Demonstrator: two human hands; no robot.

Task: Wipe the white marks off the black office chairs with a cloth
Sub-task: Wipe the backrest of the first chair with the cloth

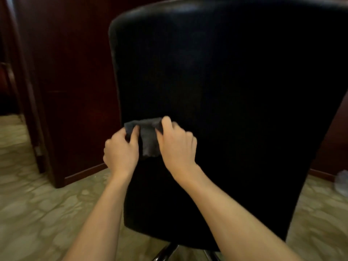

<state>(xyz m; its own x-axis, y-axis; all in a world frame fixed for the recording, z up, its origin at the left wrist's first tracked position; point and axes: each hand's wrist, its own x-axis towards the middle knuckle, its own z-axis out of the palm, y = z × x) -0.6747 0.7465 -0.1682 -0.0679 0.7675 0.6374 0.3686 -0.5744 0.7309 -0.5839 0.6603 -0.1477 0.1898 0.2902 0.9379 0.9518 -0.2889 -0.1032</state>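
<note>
a black office chair (226,110) fills most of the head view, its tall padded back turned toward the camera. its surface is very dark and glossy along the top edge, and in this dim light i cannot make out any white marks on it.

a small dark grey cloth (148,137) is held in front of the lower left part of the chair back, close to the chair's left edge. whether the cloth actually touches the leather or sits just off it is hard to tell. it is stretched between both hands, with a flap hanging down between them.

the left hand (120,151) grips the cloth's left end, its fingers (134,133) curled around the fabric and the thumb tucked against it. the right hand (177,146) holds the cloth's right end, its thumb (166,122) raised over the top edge and the other fingers curled in behind. both bare forearms reach up from the bottom of the view.

under the seat back, part of a shiny metal chair base (165,251) shows at the bottom edge. the floor (37,213) is a pale green patterned carpet. behind the chair stands dark red-brown wood panelling (75,72) with a baseboard, and a doorway (11,113) opens at the far left. a pale, blurred object (341,182) lies on the floor at the far right.
</note>
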